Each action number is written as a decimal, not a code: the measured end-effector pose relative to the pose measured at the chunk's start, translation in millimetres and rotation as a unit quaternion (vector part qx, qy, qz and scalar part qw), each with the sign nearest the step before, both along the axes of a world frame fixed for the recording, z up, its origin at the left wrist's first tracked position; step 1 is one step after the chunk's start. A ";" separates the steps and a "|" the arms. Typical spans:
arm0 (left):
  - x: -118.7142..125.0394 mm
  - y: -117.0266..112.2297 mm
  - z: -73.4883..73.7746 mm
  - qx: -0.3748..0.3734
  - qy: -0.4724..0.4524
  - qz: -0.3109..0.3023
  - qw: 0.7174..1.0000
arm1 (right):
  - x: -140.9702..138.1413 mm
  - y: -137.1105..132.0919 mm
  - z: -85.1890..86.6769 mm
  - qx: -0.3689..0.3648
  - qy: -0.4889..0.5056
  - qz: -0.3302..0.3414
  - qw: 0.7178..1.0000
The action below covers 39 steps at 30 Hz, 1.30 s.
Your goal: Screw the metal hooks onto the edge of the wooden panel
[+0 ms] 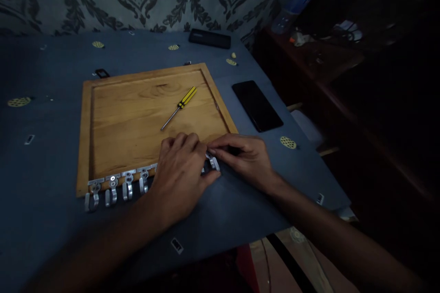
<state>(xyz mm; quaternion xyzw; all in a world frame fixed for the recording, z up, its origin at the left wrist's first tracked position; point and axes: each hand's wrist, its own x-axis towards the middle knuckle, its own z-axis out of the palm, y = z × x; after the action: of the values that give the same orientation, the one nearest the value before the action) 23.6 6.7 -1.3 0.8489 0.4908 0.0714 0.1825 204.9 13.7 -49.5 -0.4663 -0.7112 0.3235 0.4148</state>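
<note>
Wooden board (120,123) lay on the blue tablecloth (51,155), metal hooks (129,187) lined up along its near edge. Left hand (182,171) was bent over part of that row, couldn't tell if it gripped anything underneath. Right hand (245,158) had thumb and fingers in a narrow pinch at the rightmost hook (215,163), couldn't tell what was between them. Yellow-and-black screwdriver (182,104) sat on the board

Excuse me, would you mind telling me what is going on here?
Someone's left hand covers part of a row of metal hooks along the near edge of a wooden board. The right hand is at the rightmost hook. A yellow-handled screwdriver lies on the board, and a dark phone lies right of it.
</note>
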 end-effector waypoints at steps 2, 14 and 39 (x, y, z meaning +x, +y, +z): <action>0.2 0.2 0.2 -0.004 0.002 0.001 1.000 | 1.4 0.3 0.5 0.007 -0.012 0.006 1.000; 0.9 0.1 -2.5 0.001 -0.005 0.002 1.000 | 4.0 -1.7 0.6 0.090 -0.072 0.039 0.993; 0.0 0.6 -3.8 0.011 -0.003 0.002 1.000 | 21.2 3.8 6.2 0.134 -0.179 0.087 0.971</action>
<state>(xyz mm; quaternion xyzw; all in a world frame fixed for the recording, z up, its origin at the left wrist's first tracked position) 23.6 7.3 -5.1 0.8497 0.4911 0.0801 0.1747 226.1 17.5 -43.4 -0.3935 -0.8485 0.1716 0.3095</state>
